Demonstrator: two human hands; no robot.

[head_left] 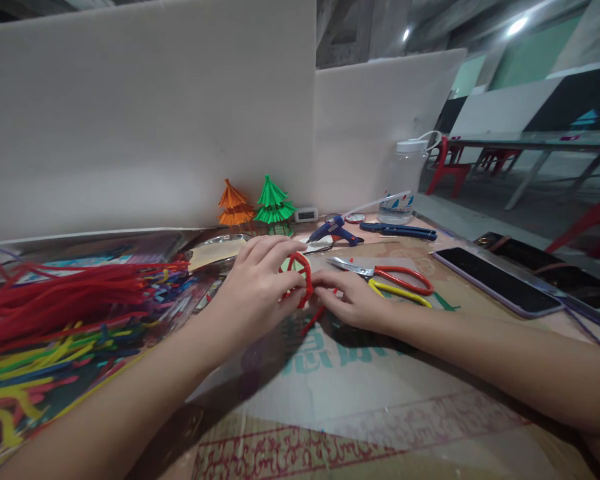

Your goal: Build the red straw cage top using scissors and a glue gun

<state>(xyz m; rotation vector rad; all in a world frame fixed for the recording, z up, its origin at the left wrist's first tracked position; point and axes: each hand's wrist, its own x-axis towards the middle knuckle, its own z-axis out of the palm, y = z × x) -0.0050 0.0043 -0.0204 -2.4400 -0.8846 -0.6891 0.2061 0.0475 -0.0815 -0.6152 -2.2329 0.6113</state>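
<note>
Between my two hands is a small round frame (307,270) bent from red pipe cleaner, with spoke-like bars across it. My left hand (263,277) grips its left side, fingers curled over the top and thumb at the front. At the lower right edge, my right hand (347,297) pinches the red pipe cleaner between thumb and fingers. A loose red end (313,321) slants down below the hands. Just beyond my right hand lie scissors (400,279) with one red and one yellow handle.
Colourful pipe cleaners (65,300) heap at the left. Behind stand an orange tree (236,205), a green tree (275,205), a blue glue gun (333,230) and a water bottle (403,180). A blue cutter (397,231) and a phone (495,280) lie at right.
</note>
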